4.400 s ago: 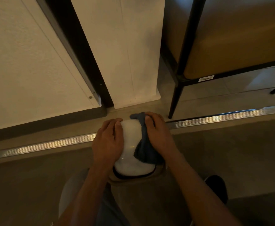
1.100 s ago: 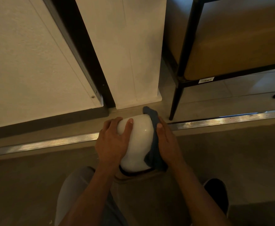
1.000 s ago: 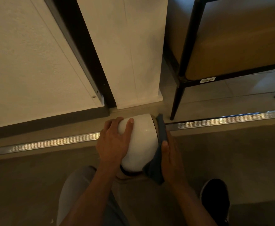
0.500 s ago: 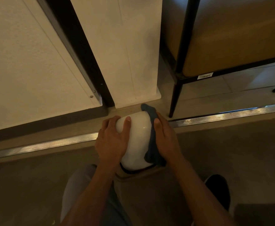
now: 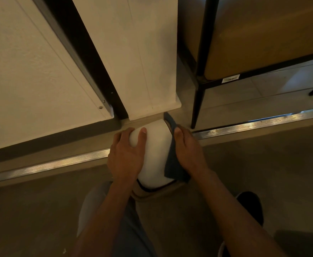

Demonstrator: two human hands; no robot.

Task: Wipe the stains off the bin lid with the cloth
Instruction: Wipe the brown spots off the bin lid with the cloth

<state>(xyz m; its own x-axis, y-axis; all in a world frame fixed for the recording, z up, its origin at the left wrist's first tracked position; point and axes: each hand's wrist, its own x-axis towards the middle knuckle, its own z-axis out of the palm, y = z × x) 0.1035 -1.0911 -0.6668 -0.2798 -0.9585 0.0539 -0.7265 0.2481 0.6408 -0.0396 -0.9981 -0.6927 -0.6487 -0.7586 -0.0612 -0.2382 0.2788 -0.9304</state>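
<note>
White domed bin lid (image 5: 154,154) sits on the floor (image 5: 263,173), just in front of the white pillar base (image 5: 152,108) and across the metal threshold strip (image 5: 254,125). Left hand (image 5: 126,156) cupped over the lid's left side, fingers curled round the dome, thumb laid across its top. Right hand (image 5: 188,151) flat on the lid's right side, fingers together and pressing the dark blue cloth (image 5: 172,164) against it; cloth's far tip pokes out past the fingertips, near corner hangs by the wrist. Stains not discernible in this light. Black chair leg (image 5: 196,106) stands just right of the cloth tip, near the right hand. Dark door frame (image 5: 88,58) to the far left of the pillar. Open floor right of the lid. Knee (image 5: 100,204) and black shoe (image 5: 250,206) close behind the lid on the near side.
</note>
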